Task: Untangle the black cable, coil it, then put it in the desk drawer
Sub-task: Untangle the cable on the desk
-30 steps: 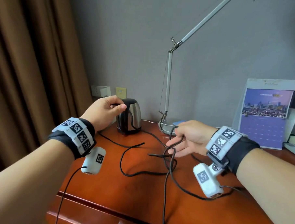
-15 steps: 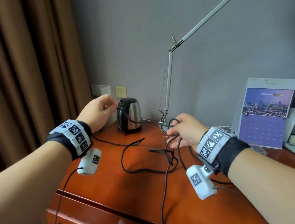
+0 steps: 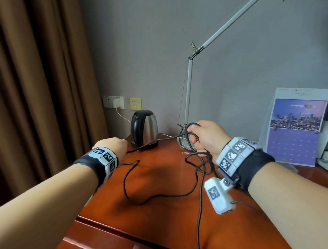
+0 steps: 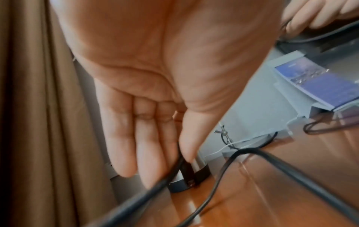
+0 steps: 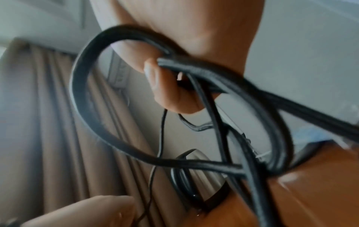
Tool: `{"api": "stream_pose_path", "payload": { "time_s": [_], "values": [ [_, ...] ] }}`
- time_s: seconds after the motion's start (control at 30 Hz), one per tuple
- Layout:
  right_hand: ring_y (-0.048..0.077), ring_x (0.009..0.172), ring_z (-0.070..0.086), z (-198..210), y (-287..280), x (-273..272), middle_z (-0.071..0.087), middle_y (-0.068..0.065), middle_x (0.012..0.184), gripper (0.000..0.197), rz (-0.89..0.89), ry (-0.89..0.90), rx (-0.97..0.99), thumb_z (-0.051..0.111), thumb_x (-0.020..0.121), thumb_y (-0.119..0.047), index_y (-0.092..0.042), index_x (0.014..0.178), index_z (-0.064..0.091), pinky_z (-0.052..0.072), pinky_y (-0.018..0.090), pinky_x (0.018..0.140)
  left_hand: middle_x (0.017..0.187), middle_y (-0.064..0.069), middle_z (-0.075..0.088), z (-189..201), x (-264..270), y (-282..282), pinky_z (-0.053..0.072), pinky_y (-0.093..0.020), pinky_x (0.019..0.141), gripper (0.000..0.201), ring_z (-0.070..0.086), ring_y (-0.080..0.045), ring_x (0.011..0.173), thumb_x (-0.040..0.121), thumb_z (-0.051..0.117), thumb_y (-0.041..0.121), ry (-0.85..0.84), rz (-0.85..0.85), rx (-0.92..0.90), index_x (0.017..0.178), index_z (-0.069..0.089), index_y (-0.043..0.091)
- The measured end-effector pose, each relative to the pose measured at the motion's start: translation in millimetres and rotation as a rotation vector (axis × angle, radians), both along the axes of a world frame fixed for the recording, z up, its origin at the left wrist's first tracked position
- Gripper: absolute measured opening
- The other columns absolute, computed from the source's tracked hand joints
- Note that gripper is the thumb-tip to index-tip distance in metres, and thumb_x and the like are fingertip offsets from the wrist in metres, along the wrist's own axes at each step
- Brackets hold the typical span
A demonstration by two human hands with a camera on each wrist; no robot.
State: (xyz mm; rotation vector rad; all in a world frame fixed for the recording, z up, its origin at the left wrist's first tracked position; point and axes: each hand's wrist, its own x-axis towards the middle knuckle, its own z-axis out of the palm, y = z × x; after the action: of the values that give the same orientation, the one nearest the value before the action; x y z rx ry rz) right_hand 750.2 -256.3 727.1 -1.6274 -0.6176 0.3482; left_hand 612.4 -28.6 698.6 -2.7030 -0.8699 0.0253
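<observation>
The black cable [image 3: 157, 196] lies in loose loops on the wooden desk [image 3: 160, 224], and one strand hangs over the front edge. My right hand [image 3: 195, 134] is raised by the lamp base, fingers curled round several cable loops [image 5: 116, 147]. From there a strand runs left past the kettle to my left hand [image 3: 121, 143]. In the left wrist view my left hand [image 4: 179, 159] pinches that cable [image 4: 153, 190] between thumb and fingers. The drawer front [image 3: 101, 242] shows below the desk edge and looks closed.
A steel kettle [image 3: 145, 128] stands at the back left, close to my left hand. A desk lamp base [image 3: 183, 145] sits behind my right hand. A purple calendar [image 3: 296, 130] stands at the back right. A brown curtain [image 3: 38, 100] hangs left, with wall sockets [image 3: 113, 101].
My left hand has dropped from beside the kettle's top to desk level left of it, drawing a strand out. My right hand has closed round the loops and lifted them slightly.
</observation>
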Motion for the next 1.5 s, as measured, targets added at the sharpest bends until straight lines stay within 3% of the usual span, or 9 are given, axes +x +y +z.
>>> {"api": "stream_pose_path", "payload": {
  "time_s": [0.17,0.27,0.43,0.63,0.77,0.9,1.03,1.2,1.5],
  "values": [
    [0.013,0.039,0.026,-5.2,9.1,-4.5,0.046,0.007,0.063,0.012,0.071,-0.022,-0.057,0.051,0.099,-0.011,-0.007,0.088,0.054,0.022,0.018,0.039,0.137,0.008,0.062,7.4,16.4,-24.3,0.046,-0.027,0.101,0.063,0.060,-0.016,0.125,0.088,0.072,0.043,-0.244,-0.313,-0.396,0.146,0.048,0.032],
    [0.014,0.041,0.026,-8.9,16.3,-7.6,0.045,0.006,0.062,0.014,0.114,-0.014,-0.066,0.052,0.098,-0.014,-0.009,0.085,0.054,0.024,0.020,0.041,0.127,0.013,0.066,17.4,28.1,-55.1,0.042,-0.020,0.098,0.041,0.060,-0.004,0.117,0.099,0.064,0.045,-0.367,-0.488,-0.645,0.137,0.060,0.031],
    [0.017,0.042,0.038,-9.9,5.9,2.6,0.037,0.003,0.058,0.024,0.145,-0.101,-0.134,0.045,0.103,-0.023,-0.008,0.090,0.059,0.041,0.029,0.044,0.073,0.003,0.063,28.6,29.7,-47.3,0.041,-0.020,0.054,0.032,0.058,-0.008,0.063,0.106,0.053,0.040,-0.652,-0.477,-0.569,0.080,0.060,0.023],
    [0.020,0.042,0.039,-17.8,-23.8,25.3,0.038,-0.001,0.049,0.029,0.093,-0.242,-0.295,0.044,0.104,-0.022,-0.008,0.081,0.055,0.041,0.030,0.050,0.086,-0.009,0.065,44.3,14.4,22.2,0.037,-0.035,0.074,0.031,0.060,-0.036,0.091,0.107,0.048,0.033,-1.027,-0.122,-0.311,0.088,0.062,0.011],
    [0.013,0.042,0.026,-22.1,-31.6,29.4,0.032,-0.003,0.050,0.028,0.068,-0.167,-0.281,0.043,0.106,-0.018,-0.005,0.084,0.054,0.027,0.024,0.039,0.133,-0.015,0.063,36.0,3.5,43.3,0.048,-0.042,0.102,0.035,0.059,-0.040,0.121,0.097,0.057,0.028,-0.744,0.137,-0.326,0.132,0.060,0.023],
    [0.014,0.037,0.026,-14.1,-10.1,12.8,0.033,0.000,0.052,0.025,0.113,-0.209,-0.281,0.040,0.104,-0.014,-0.005,0.084,0.053,0.024,0.021,0.039,0.148,0.003,0.055,32.8,16.2,-20.7,0.041,-0.032,0.110,0.061,0.053,-0.020,0.134,0.092,0.068,0.038,-0.609,-0.339,-0.373,0.149,0.049,0.030],
    [0.013,0.036,0.031,-7.5,4.2,-1.6,0.035,0.004,0.056,0.022,0.164,-0.254,-0.263,0.042,0.102,-0.015,-0.008,0.084,0.051,0.026,0.021,0.039,0.109,0.019,0.065,31.1,32.5,-74.2,0.037,-0.004,0.075,0.034,0.062,-0.005,0.101,0.099,0.063,0.047,-0.457,-0.574,-0.426,0.129,0.060,0.030],
    [0.016,0.044,0.044,-3.8,0.9,2.2,0.046,-0.007,0.051,0.036,0.168,-0.351,-0.311,0.046,0.102,-0.034,-0.007,0.086,0.064,0.040,0.037,0.056,0.077,0.009,0.063,41.5,28.7,-61.8,0.039,-0.012,0.058,0.011,0.056,-0.002,0.067,0.101,0.061,0.041,-0.600,-0.623,-0.402,0.096,0.065,0.031],
    [0.020,0.049,0.047,-12.4,-29.1,28.7,0.045,-0.011,0.040,0.033,0.071,-0.380,-0.422,0.046,0.101,-0.026,-0.014,0.075,0.062,0.056,0.050,0.069,0.113,-0.017,0.071,42.9,-17.2,56.5,0.048,-0.040,0.088,0.024,0.063,-0.041,0.108,0.102,0.054,0.042,-0.881,0.113,-0.190,0.103,0.066,0.021]
  ]
}}
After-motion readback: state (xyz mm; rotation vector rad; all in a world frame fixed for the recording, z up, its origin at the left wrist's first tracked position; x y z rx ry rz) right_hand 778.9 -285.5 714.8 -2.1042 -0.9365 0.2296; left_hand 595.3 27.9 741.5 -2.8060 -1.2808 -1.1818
